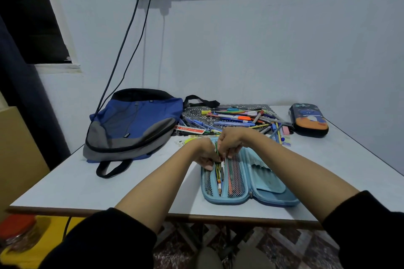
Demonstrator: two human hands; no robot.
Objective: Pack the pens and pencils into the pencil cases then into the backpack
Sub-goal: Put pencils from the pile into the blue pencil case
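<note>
A light blue pencil case [258, 183] lies open on the table in front of me, with several pens and pencils under the mesh of its left half. My left hand [204, 155] holds the left edge of the mesh pocket. My right hand [229, 141] pinches a green pencil [216, 148] at the top of that pocket. A pile of loose pens and pencils [240, 119] lies behind the case. A blue and grey backpack [131, 126] lies flat at the left. A dark pencil case [309, 119], zipped shut, sits at the right rear.
A red and white ruler [190, 130] and small erasers lie between the backpack and the pile. Two black cables [131, 50] hang from a wall socket down behind the backpack. The table edge [218, 217] runs just before my sleeves.
</note>
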